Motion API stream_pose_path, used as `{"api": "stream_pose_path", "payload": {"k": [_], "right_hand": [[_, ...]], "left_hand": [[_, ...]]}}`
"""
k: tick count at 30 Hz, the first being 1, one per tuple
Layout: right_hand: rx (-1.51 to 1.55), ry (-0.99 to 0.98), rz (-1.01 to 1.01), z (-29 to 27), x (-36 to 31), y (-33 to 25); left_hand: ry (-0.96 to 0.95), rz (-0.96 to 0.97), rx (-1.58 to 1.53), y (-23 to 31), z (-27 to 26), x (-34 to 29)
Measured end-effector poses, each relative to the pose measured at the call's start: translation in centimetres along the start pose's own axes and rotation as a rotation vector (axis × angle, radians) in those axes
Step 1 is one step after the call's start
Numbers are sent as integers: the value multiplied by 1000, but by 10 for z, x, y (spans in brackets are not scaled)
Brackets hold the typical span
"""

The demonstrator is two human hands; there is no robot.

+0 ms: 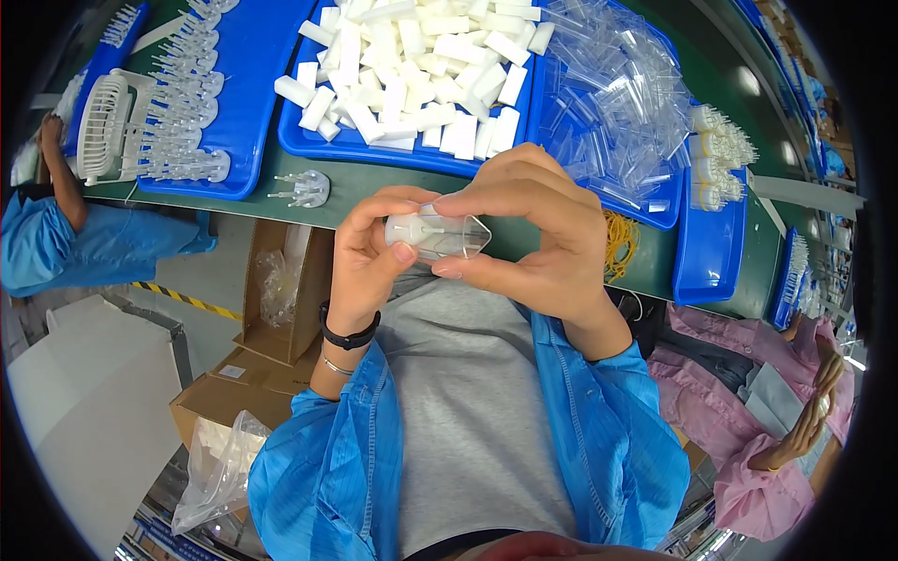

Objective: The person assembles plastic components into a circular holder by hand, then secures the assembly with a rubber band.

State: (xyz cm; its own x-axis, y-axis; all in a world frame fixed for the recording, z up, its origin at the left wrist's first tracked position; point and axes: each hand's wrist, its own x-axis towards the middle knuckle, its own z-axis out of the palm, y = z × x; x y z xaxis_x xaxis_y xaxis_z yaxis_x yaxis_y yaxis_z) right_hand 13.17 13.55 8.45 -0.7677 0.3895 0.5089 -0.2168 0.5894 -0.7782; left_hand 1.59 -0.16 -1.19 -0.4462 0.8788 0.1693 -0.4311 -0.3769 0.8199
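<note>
My left hand point(363, 251) grips white piece point(408, 231); my right hand point(552, 229) pinches clear sleeve point(473, 239) partly around it. Both pieces held over near edge of desk point(360, 176), near blue tray point(374, 156) of white blocks point(412, 70).

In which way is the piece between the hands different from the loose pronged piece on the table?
The held piece has a clear sleeve around it; the loose piece lies bare on the green table. The held piece's pale rounded end points left; the loose piece's points right. Both have a pale rounded end.
</note>
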Motion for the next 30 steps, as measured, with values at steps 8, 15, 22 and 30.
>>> {"api": "stream_pose_path", "payload": {"k": [8, 15, 22, 30], "right_hand": [[50, 43, 94, 0, -13, 4], [25, 77, 112, -5, -15, 4], [76, 68, 139, -6, -19, 10], [231, 97, 172, 3, -29, 17]], "left_hand": [[-22, 3, -79, 4, 5, 3], [-27, -8, -24, 8, 7, 3], [-50, 21, 33, 9, 6, 4], [-56, 30, 110, 15, 9, 4]]}}
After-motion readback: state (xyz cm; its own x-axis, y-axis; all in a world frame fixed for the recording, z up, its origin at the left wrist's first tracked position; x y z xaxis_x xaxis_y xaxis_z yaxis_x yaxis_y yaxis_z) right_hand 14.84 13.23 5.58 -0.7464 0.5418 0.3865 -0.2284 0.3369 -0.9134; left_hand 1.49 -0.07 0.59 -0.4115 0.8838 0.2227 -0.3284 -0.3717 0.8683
